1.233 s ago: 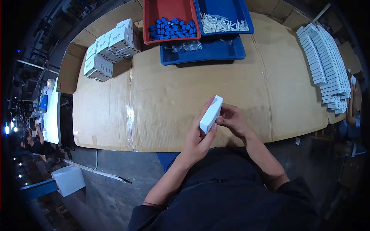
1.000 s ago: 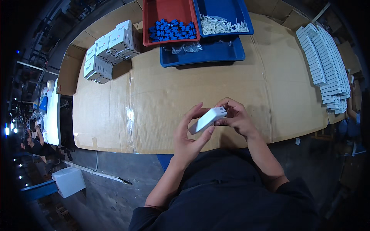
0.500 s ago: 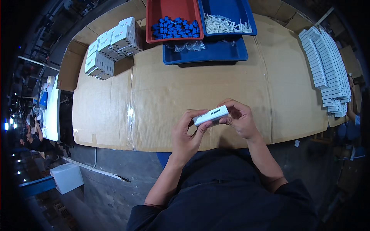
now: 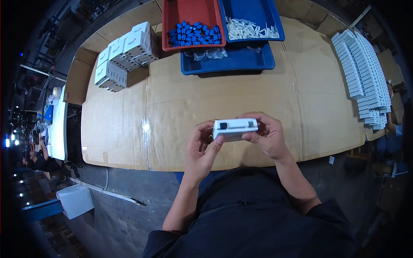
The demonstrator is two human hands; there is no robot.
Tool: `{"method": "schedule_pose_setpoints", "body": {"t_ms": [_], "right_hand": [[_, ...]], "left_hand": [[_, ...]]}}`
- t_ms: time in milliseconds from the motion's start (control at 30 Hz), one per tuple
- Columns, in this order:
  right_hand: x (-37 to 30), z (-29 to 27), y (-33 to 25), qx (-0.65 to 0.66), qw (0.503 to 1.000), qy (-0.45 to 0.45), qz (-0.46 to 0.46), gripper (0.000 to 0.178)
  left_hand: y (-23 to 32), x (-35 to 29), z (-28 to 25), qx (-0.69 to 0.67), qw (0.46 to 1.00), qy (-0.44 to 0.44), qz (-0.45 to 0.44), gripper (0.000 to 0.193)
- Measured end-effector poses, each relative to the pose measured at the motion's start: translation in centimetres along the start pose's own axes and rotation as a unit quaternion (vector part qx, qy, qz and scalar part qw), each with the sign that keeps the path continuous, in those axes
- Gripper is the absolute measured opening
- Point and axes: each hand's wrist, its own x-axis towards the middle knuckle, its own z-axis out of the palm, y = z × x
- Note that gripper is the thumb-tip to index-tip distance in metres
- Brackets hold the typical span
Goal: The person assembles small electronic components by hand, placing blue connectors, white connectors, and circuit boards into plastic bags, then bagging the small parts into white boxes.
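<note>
Between my two hands is a white plastic box-shaped housing [image 4: 235,129], held just above the cardboard near the table's front edge. Its narrow side faces up, showing a dark square opening at the left end and a greyish recess at the right. My left hand [image 4: 202,148] grips the left end, thumb on the near lower edge. On the right end, my right hand [image 4: 267,136] has its thumb at the near side and fingers behind. The far fingertips are partly hidden by the housing.
At the back, a red tray [image 4: 189,13] holds blue plastic pieces [image 4: 193,33]; a blue tray [image 4: 247,7] holds white slim pieces [image 4: 249,29]. Below them, another blue tray [image 4: 228,65] contains clear plastic. White block-shaped units [image 4: 127,49] are stacked left, more white units [image 4: 361,73] right.
The housing has been turned in my hands: its printed face no longer shows, and the side with end openings now faces up. My left hand has shifted slightly left.
</note>
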Motion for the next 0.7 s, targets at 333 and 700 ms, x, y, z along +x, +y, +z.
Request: {"method": "schedule_pose_setpoints", "body": {"t_ms": [333,700], "right_hand": [[-0.3,-0.2,-0.2,-0.044,0.997,-0.046,-0.034,0.041],[0.2,0.3,-1.1,-0.108,0.985,-0.069,-0.114,0.040]], "left_hand": [[-0.9,0.2,0.3,0.060,0.991,-0.071,0.101,0.037],[-1.1,0.2,-0.1,0.051,0.987,-0.088,0.126,0.037]]}}
